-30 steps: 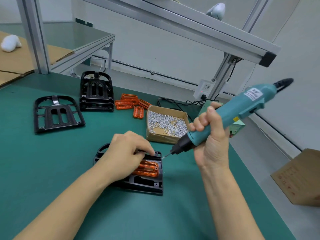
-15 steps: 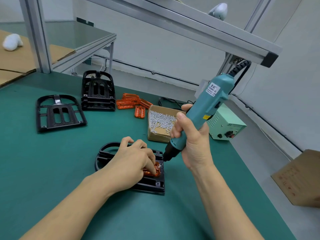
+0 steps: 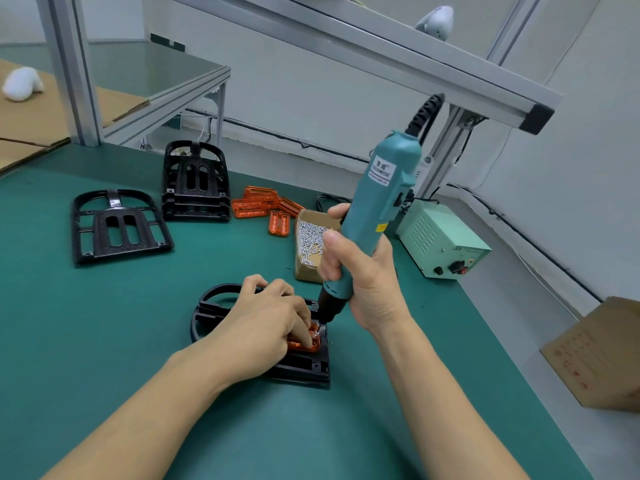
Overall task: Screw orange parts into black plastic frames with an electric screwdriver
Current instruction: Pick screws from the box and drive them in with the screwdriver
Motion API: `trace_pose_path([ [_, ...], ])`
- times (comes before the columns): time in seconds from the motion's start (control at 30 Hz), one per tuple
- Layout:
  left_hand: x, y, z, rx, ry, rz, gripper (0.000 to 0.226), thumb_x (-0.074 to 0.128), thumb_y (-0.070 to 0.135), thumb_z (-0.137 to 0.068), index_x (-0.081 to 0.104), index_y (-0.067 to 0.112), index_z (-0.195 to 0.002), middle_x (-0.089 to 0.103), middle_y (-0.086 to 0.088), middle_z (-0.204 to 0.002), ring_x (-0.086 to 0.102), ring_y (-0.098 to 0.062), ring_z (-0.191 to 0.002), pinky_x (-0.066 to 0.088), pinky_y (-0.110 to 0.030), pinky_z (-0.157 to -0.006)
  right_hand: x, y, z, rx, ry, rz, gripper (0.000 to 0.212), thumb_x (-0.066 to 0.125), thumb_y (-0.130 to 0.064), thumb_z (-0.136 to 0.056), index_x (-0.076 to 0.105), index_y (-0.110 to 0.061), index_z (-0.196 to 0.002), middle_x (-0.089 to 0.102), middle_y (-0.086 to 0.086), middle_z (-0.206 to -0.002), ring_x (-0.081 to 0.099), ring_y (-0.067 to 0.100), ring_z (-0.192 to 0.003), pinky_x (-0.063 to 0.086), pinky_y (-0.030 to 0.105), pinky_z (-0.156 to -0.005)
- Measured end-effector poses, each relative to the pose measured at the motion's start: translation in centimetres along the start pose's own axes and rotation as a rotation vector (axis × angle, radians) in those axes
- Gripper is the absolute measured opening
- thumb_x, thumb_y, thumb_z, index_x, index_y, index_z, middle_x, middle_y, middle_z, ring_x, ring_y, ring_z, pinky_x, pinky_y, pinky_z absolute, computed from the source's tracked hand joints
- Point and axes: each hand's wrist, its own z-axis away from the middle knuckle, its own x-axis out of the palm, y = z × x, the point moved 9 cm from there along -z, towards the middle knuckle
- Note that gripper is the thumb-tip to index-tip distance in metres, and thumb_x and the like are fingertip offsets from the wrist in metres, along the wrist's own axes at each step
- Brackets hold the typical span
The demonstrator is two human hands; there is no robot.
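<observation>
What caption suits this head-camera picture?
Right hand drives electric screwdriver into orange part steadied by left hand on black frame.

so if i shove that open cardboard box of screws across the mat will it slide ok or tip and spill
The box of screws looks low and wide, so it would probably slide on the green mat rather than tip. With that many small metal screws it is likely heavy for its size. It has no lid, so a sharp shove could throw loose screws out.
</observation>
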Motion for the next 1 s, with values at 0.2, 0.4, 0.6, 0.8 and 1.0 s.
trace_pose_path([
  [0.2, 0.3, -0.2, -0.1, -0.022, -0.015, 0.024, 0.055, 0.044, 0.000, -0.086, 0.069, 0.046, -0.103, 0.045, 0.033, -0.107, 0.030, -0.013, -0.117, 0.017, -0.027, -0.099, -1.1, 0.0, 0.8, -0.019, 0.081, -0.039, 0.020, 0.065, -0.021, -0.081, 0.063, -0.030, -0.099, 0.046, -0.008, -0.052, 0.040, 0.011, -0.046, 0.039, 0.026, -0.053],
  [0.4, 0.5, -0.3, -0.1, -0.026, -0.023, 0.073, 0.052, 0.047, 0.001, -0.088, 0.070, 0.046, -0.102, 0.045, 0.031, -0.107, 0.031, -0.013, -0.115, 0.023, -0.028, -0.099, -1.6, -0.1, 1.2, -0.021, 0.127, -0.046, 0.026, 0.065, -0.014, -0.083, 0.054, -0.022, -0.105, 0.047, -0.007, -0.053, 0.039, 0.013, -0.048, 0.036, 0.030, -0.055],
  [0.6, 0.5, -0.3, -0.1, -0.021, -0.023, 0.082, 0.052, 0.047, 0.001, -0.088, 0.070, 0.046, -0.101, 0.045, 0.032, -0.106, 0.031, -0.011, -0.113, 0.025, -0.029, -0.099, -1.3, 0.0, 0.9, -0.017, 0.111, -0.027, 0.020, 0.063, -0.010, -0.085, 0.053, -0.020, -0.098, 0.047, -0.008, -0.052, 0.039, 0.012, -0.046, 0.036, 0.029, -0.054],
  [0.8, 0.6, -0.7, -0.2, -0.048, -0.026, 0.123, 0.055, 0.045, -0.002, -0.086, 0.071, 0.045, -0.098, 0.046, 0.031, -0.107, 0.032, -0.012, -0.113, 0.026, -0.029, -0.100, -0.6, 0.2, 0.7, 0.002, 0.051, -0.062, 0.016, 0.068, -0.020, -0.078, 0.058, -0.029, -0.088, 0.048, -0.008, -0.051, 0.040, 0.012, -0.044, 0.039, 0.026, -0.052],
  [1.0, 0.6, -0.7, -0.1, -0.053, -0.029, 0.138, 0.053, 0.046, -0.001, -0.087, 0.071, 0.045, -0.099, 0.045, 0.030, -0.110, 0.031, -0.011, -0.112, 0.026, -0.028, -0.100, 0.4, 0.2, 0.4, 0.025, -0.047, -0.129, 0.020, 0.066, -0.012, -0.076, 0.061, -0.025, -0.090, 0.046, -0.004, -0.051, 0.038, 0.011, -0.042, 0.040, 0.022, -0.050],
])
